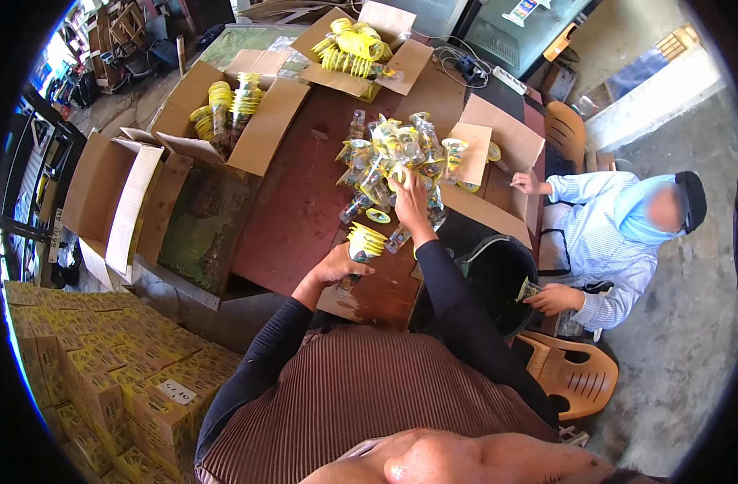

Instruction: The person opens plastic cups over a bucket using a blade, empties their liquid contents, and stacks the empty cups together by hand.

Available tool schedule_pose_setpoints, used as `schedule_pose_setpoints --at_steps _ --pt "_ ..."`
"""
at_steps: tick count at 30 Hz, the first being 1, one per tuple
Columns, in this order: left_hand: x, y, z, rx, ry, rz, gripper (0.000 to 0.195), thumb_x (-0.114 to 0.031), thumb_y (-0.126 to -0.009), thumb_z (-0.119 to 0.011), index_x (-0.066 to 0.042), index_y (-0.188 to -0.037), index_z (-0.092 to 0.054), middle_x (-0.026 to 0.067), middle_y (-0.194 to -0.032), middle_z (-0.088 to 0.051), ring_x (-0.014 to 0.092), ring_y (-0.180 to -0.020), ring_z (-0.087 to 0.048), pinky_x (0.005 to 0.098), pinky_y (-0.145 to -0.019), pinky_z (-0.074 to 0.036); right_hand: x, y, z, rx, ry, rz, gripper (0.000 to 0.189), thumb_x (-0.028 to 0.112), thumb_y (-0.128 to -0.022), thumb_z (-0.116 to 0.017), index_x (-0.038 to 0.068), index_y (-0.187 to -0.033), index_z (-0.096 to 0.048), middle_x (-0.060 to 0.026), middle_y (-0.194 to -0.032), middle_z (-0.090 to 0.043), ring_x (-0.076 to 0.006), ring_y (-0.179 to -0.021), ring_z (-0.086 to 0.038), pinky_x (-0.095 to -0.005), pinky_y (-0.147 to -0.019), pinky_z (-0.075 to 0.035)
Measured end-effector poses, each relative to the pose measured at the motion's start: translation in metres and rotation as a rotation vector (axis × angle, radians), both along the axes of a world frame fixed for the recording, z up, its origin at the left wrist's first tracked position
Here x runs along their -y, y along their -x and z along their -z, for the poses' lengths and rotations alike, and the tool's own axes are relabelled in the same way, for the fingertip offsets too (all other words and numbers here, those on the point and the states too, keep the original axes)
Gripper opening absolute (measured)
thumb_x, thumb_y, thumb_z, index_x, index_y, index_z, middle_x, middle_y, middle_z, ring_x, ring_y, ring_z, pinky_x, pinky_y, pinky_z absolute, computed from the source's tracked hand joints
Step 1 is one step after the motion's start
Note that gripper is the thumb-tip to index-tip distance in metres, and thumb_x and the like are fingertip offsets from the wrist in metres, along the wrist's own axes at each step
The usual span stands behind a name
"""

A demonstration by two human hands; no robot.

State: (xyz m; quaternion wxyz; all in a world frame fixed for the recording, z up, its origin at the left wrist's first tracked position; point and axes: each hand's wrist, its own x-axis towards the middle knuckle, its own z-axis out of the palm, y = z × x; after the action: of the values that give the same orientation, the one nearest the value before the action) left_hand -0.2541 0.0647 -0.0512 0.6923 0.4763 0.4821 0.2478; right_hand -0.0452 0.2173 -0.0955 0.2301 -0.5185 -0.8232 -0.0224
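My left hand [338,264] grips a stack of nested clear plastic cups [367,242] with yellow rims, held upright near the table's front. Beyond it, my right hand [411,199] reaches to the near side of a heap of loose printed plastic cups [399,142]. Its fingertips are at the cups, and whether they pinch one is hard to make out. A single cup with a yellow-rimmed lid [378,216] lies between my hands. The reddish-brown table [290,199] carries the heap.
Opened cardboard boxes [272,130] [399,66] at the back hold stacked cups. Another open box [508,139] stands right of the heap. A black bucket [496,284] is by my right arm. A co-worker [611,230] sits right, holding a cup [528,290]. Printed cartons [114,369] are piled at left.
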Motion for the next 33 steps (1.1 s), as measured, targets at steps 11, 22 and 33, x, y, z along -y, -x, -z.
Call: schedule_pose_setpoints --at_steps 11,22,33 --pt "-0.008 0.0 -0.007 0.066 -0.066 0.007 0.049 -0.02 -0.071 -0.084 -0.001 -0.11 -0.061 0.0047 -0.094 -0.065 0.015 -0.085 -0.06 0.0319 -0.076 -0.05 -0.01 -0.019 0.006 0.087 0.01 0.229 0.015 0.012 -0.086 -0.059 0.005 -0.097 -0.067 -0.0127 -0.114 -0.054 -0.0318 -0.11 -0.055 -0.0458 -0.089 -0.045" --pt "-0.021 -0.027 0.021 -0.051 -0.258 0.074 0.062 -0.021 -0.068 -0.085 0.0 -0.121 -0.06 0.011 -0.109 -0.069 0.02 -0.1 -0.063 0.0349 -0.091 -0.048 0.067 -0.069 -0.09 -0.797 0.388 0.013 0.016 -0.001 -0.095 -0.059 0.002 -0.11 -0.057 -0.0111 -0.105 -0.056 -0.0216 -0.098 -0.06 -0.0306 -0.085 -0.049" --pt "-0.008 -0.056 0.002 -0.064 -0.381 0.127 0.069 -0.019 -0.068 -0.086 -0.002 -0.128 -0.057 0.0125 -0.122 -0.066 0.022 -0.114 -0.063 0.0356 -0.098 -0.048 0.109 -0.092 -0.148 -0.479 0.671 -0.352 0.035 0.015 -0.091 -0.07 0.006 -0.123 -0.059 -0.0151 -0.122 -0.058 -0.0274 -0.114 -0.057 -0.0372 -0.098 -0.046"
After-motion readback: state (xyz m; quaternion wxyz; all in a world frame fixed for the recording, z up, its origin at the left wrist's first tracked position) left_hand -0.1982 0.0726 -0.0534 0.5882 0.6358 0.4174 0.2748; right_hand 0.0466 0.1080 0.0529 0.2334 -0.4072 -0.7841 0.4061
